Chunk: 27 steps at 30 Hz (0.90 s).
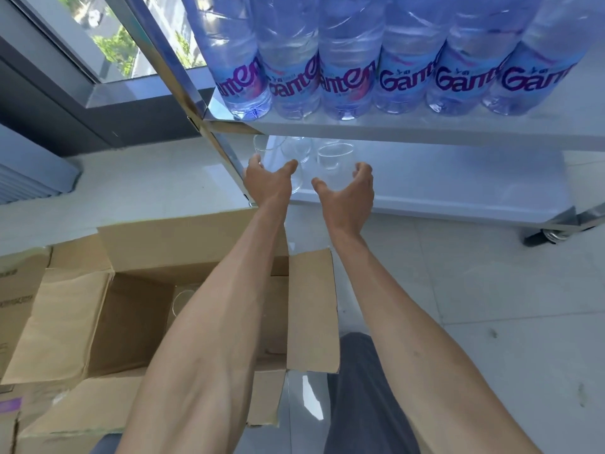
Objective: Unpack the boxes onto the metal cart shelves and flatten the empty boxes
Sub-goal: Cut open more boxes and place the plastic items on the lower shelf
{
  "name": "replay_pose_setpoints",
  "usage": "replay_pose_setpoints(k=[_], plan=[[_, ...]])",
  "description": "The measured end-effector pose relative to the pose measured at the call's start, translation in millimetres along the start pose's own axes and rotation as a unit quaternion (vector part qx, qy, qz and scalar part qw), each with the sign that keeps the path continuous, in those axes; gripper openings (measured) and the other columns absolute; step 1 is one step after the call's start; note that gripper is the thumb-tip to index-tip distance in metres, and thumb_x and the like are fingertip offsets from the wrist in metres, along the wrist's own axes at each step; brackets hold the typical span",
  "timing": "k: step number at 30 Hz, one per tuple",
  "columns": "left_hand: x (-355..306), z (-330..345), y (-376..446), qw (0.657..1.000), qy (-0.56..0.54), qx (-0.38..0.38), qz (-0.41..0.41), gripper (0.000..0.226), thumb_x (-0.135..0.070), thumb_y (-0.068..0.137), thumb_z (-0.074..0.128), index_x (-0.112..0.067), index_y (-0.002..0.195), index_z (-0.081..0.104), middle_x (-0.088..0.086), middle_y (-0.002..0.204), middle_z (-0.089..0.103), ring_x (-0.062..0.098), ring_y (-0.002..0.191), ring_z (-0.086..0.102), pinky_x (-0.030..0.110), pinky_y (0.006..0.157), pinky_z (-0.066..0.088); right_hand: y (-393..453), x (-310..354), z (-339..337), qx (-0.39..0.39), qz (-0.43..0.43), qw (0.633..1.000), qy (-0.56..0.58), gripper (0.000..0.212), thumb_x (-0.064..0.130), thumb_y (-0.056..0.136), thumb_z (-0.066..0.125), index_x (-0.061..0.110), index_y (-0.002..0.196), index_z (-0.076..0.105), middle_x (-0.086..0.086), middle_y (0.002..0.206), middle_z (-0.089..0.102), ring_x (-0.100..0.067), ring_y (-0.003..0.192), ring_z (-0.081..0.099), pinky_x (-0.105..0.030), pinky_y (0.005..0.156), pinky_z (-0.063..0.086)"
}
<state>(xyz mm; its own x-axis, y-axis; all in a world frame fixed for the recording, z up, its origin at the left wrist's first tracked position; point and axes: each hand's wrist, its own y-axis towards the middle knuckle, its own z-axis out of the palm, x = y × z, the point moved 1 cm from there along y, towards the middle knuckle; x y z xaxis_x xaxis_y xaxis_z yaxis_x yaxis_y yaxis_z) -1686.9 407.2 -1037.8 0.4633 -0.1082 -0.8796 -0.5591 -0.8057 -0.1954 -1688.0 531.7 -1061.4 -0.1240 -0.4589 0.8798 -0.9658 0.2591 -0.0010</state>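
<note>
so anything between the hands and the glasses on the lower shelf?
Nothing visible. The left hand and right hand reach under the bottle shelf and are at the glasses on the lower shelf; whether the fingers touch glass is unclear.
</note>
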Motion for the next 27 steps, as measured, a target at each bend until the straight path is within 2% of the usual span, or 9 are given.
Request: replay_pose_setpoints(k=[4, 7, 8, 10, 15, 19, 23, 27], plan=[[3, 0, 9, 1.000, 0.014, 0.002, 0.003, 0.076, -0.032, 0.074, 0.084, -0.009, 0.138, 0.050, 0.008, 0.132, 0.053, 0.020, 0.119, 0.054, 0.027, 0.098, 0.043, 8, 3, 11, -0.002, -0.020, 0.999, -0.037, 0.078, 0.045, 0.066, 0.083, 0.011, 0.128, 0.049, -0.003, 0.126, 0.061, -0.027, 0.113, 0.053, -0.044, 0.086, 0.050], [6, 3, 12, 0.999, 0.035, 0.003, 0.016, 0.048, -0.030, 0.071, 0.086, -0.013, 0.106, 0.057, 0.010, 0.109, 0.058, 0.028, 0.103, 0.058, 0.033, 0.084, 0.049, 10, 2, 17, -0.005, -0.017, 1.000, -0.026, 0.079, 0.045, 0.068, 0.083, 0.012, 0.130, 0.047, -0.002, 0.126, 0.059, -0.025, 0.113, 0.054, -0.039, 0.081, 0.049], [6, 5, 13, 0.999, 0.042, 0.002, 0.021, 0.046, -0.031, 0.070, 0.086, -0.011, 0.099, 0.057, 0.014, 0.104, 0.058, 0.032, 0.101, 0.058, 0.035, 0.079, 0.048, 12, 2, 19, -0.005, -0.017, 1.000, -0.020, 0.079, 0.045, 0.069, 0.084, 0.011, 0.131, 0.046, -0.002, 0.127, 0.059, -0.024, 0.114, 0.053, -0.038, 0.080, 0.048], [8, 8, 16, 0.999, 0.047, 0.003, 0.019, 0.054, -0.032, 0.070, 0.086, -0.001, 0.104, 0.059, 0.019, 0.111, 0.062, 0.034, 0.105, 0.059, 0.039, 0.082, 0.050, 12, 1, 22, -0.002, -0.014, 1.000, -0.005, 0.079, 0.042, 0.070, 0.085, 0.011, 0.132, 0.046, -0.002, 0.129, 0.058, -0.024, 0.116, 0.052, -0.035, 0.082, 0.047], [11, 16, 25, 0.999, 0.043, -0.009, 0.006, 0.073, -0.033, 0.069, 0.086, 0.004, 0.123, 0.055, 0.020, 0.123, 0.061, 0.034, 0.115, 0.057, 0.044, 0.094, 0.049, 13, -1, 36, 0.008, -0.019, 1.000, 0.017, 0.078, 0.036, 0.071, 0.085, 0.009, 0.132, 0.045, -0.005, 0.129, 0.057, -0.026, 0.117, 0.052, -0.032, 0.088, 0.043], [15, 18, 28, 0.999, 0.047, -0.016, 0.006, 0.067, -0.030, 0.069, 0.086, 0.002, 0.121, 0.057, 0.020, 0.119, 0.062, 0.034, 0.113, 0.058, 0.043, 0.094, 0.050, 18, -4, 45, 0.024, -0.016, 0.999, 0.033, 0.078, 0.034, 0.071, 0.086, 0.007, 0.132, 0.045, -0.006, 0.128, 0.057, -0.028, 0.117, 0.051, -0.030, 0.090, 0.040], [19, 23, 32, 0.998, 0.055, -0.001, 0.008, 0.065, -0.031, 0.070, 0.086, -0.002, 0.122, 0.059, 0.013, 0.114, 0.066, 0.030, 0.110, 0.062, 0.045, 0.095, 0.050, 23, -10, 50, 0.023, -0.014, 0.999, 0.037, 0.077, 0.033, 0.070, 0.086, 0.007, 0.130, 0.045, -0.006, 0.128, 0.057, -0.028, 0.117, 0.051, -0.031, 0.092, 0.040], [22, 27, 33, 0.998, 0.061, -0.019, 0.021, 0.074, -0.034, 0.070, 0.084, 0.004, 0.125, 0.055, 0.023, 0.121, 0.060, 0.038, 0.114, 0.057, 0.049, 0.095, 0.048, 25, -13, 55, 0.024, -0.026, 0.999, 0.031, 0.077, 0.035, 0.070, 0.087, 0.007, 0.130, 0.045, -0.006, 0.127, 0.057, -0.028, 0.116, 0.052, -0.029, 0.090, 0.040]])
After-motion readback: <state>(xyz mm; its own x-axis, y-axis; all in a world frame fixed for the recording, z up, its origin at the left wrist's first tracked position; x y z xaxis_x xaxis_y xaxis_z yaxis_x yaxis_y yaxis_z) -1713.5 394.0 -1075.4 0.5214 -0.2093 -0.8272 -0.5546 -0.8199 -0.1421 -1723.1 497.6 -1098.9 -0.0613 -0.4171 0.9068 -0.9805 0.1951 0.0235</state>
